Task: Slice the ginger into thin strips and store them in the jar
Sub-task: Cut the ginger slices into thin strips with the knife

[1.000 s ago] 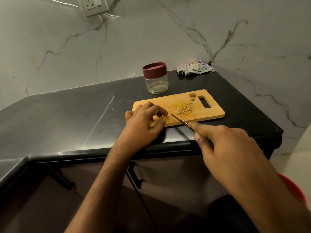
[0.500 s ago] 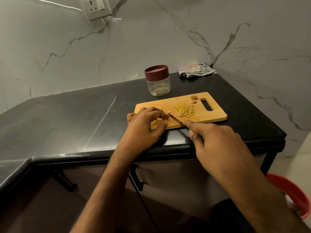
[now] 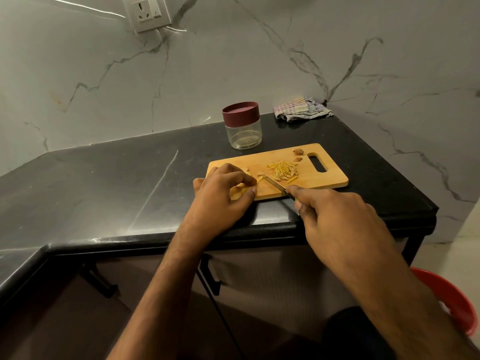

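1. Our left hand (image 3: 223, 192) pinches a small piece of ginger (image 3: 259, 180) against the board (image 3: 330, 178), fingers curled over it.
2. Our right hand (image 3: 335, 219) has a closed grip on the knife (image 3: 275, 184), its blade resting at the ginger's edge.
3. Just beside the blade lies a pile of cut strips (image 3: 283, 171), with two scraps (image 3: 298, 155) nearer the handle hole.
4. Behind the board on the tabletop (image 3: 117, 183), the jar (image 3: 242, 126) stands lidded and looks empty.
5. We judge slicing nearly done; opening and filling remain.

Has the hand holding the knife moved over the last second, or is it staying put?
Yes. The right hand has slid the knife leftward along the cutting board, so the blade tip is now closer to the left hand.
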